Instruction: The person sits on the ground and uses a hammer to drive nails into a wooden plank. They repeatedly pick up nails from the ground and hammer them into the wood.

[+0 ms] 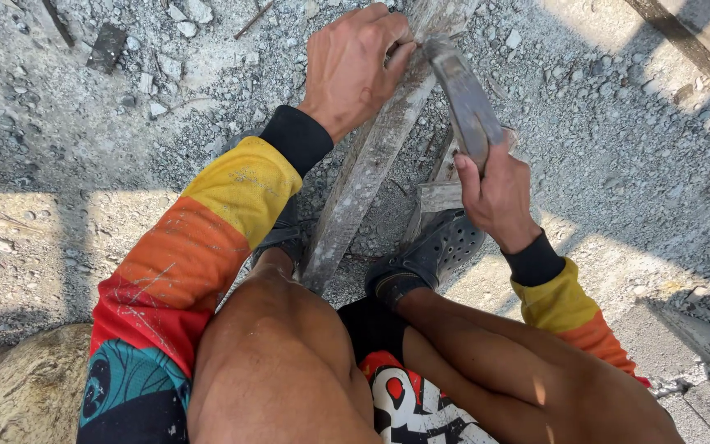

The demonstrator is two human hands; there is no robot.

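Left hand [353, 67] pinches the stiff, rough wooden plank [367, 168] near its far end, while the right hand [496, 193] clenches a heavy-looking hammer [463, 99] low on its handle, just right of the plank.

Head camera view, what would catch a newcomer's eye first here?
The bright yellow-to-red sleeve at lower left stands out. Top centre, the left hand pinches the upper end of a grey wooden batten, while the right hand grips a hammer whose head meets it. Gravel lies all around.

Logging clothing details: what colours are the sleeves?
Sleeves: black cuffs, then yellow, orange and red bands, teal lower on the left; head view.
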